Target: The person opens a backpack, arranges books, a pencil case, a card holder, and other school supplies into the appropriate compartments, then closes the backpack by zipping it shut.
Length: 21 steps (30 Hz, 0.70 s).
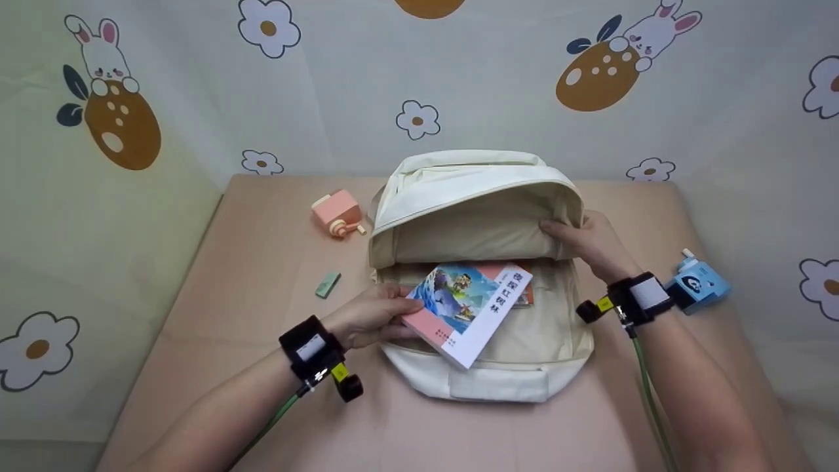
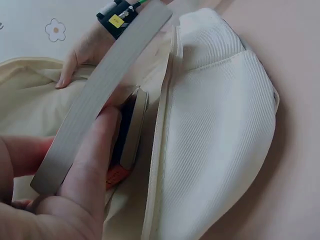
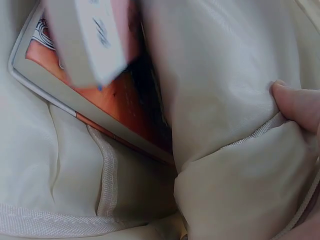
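Note:
My left hand [image 1: 373, 316] grips a thin paperback book [image 1: 468, 305] by its lower left corner, thumb on the cover and fingers beneath. The book has a blue illustrated cover with a white title strip and tilts over the mouth of an unzipped cream backpack [image 1: 498, 387]. With my right hand [image 1: 602, 244] I pinch the right edge of the raised backpack flap [image 1: 452, 190], thumb inside on the lining. Inside the bag, partly hidden under the held book, lies another book with an orange cover [image 3: 112, 107]; its page edge [image 2: 134, 127] shows in the left wrist view.
Left of the backpack lie a pink pencil sharpener with a crank [image 1: 337, 211] and a small green eraser [image 1: 328, 285]. A blue box-shaped item with a cartoon face [image 1: 700, 283] stands beside my right wrist. A printed curtain [image 1: 341, 98] hangs behind the table [image 1: 262, 262].

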Available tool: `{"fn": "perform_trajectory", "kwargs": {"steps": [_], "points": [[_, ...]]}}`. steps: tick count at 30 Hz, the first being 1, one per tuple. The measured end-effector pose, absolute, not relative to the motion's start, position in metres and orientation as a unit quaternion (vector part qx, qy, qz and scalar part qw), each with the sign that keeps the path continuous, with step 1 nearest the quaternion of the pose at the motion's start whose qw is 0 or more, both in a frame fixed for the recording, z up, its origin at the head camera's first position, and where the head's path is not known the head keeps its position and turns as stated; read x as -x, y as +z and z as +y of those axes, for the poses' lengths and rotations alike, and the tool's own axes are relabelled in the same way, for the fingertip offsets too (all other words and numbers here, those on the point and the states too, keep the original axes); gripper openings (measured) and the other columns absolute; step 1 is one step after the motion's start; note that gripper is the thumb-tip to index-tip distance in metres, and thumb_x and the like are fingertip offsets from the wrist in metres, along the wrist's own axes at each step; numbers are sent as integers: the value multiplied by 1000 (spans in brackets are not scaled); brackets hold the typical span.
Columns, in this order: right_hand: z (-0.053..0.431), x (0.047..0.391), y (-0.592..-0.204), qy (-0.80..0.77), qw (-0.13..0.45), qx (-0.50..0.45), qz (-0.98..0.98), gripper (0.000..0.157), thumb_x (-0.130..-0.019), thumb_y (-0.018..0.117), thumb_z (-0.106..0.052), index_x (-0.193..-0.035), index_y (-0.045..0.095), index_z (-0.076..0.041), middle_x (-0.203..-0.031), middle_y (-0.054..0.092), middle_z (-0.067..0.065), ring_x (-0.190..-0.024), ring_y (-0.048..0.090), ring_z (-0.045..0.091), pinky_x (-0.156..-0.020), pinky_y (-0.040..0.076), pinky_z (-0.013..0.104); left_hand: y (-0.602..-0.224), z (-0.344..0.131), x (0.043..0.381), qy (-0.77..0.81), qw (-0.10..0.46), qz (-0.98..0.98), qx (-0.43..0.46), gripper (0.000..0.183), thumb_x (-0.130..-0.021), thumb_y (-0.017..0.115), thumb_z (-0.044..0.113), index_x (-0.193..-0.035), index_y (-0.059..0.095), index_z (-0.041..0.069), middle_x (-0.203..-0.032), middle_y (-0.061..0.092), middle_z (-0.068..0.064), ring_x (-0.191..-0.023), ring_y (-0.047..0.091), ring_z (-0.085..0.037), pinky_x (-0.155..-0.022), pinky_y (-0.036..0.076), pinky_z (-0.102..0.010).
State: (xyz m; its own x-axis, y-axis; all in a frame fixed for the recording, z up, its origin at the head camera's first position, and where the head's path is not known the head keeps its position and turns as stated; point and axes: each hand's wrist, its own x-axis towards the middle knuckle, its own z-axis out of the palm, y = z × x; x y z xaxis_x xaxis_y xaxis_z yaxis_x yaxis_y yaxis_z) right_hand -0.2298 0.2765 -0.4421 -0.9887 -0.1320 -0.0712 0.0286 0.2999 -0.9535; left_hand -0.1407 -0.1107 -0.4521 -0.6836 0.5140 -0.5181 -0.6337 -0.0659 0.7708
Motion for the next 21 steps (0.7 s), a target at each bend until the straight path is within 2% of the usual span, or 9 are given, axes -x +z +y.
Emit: {"fn": "perform_trajectory", "kwargs": {"steps": [6,10,17,21], "points": [[276,229,-442,-586,69,34,807,44,-90,79,-40,-107,69,-1,-102,69,7,-95,60,19,-79,51,31,-450,-104,144,754,407,509,80,41,-107,49,8,-144,41,-10,-131,62,-27,-121,63,-39,-97,53,-41],[276,228,-442,-582,72,35,809,47,-90,79,-41,-109,68,-1,-106,69,9,-98,61,20,-82,50,32,-446,-104,146,745,432,502,76,47,-107,43,4,-152,33,-7,-140,54,-28,-128,57,-40,-101,51,-43],[277,226,-442,-571,77,35,817,50,-90,78,-44,-110,67,0,-107,69,11,-100,60,22,-85,48,34,-445,-112,147,676,421,605,29,49,-102,54,-1,-150,42,-4,-130,60,-25,-111,67,-29,-94,55,-37],[277,226,-443,-572,76,37,816,50,-90,78,-44,-111,67,0,-109,69,11,-102,59,22,-87,47,34,-447,-110,145,678,424,600,39,46,-100,56,-4,-145,45,-6,-127,62,-25,-106,70,-30,-89,57,-33]]}}
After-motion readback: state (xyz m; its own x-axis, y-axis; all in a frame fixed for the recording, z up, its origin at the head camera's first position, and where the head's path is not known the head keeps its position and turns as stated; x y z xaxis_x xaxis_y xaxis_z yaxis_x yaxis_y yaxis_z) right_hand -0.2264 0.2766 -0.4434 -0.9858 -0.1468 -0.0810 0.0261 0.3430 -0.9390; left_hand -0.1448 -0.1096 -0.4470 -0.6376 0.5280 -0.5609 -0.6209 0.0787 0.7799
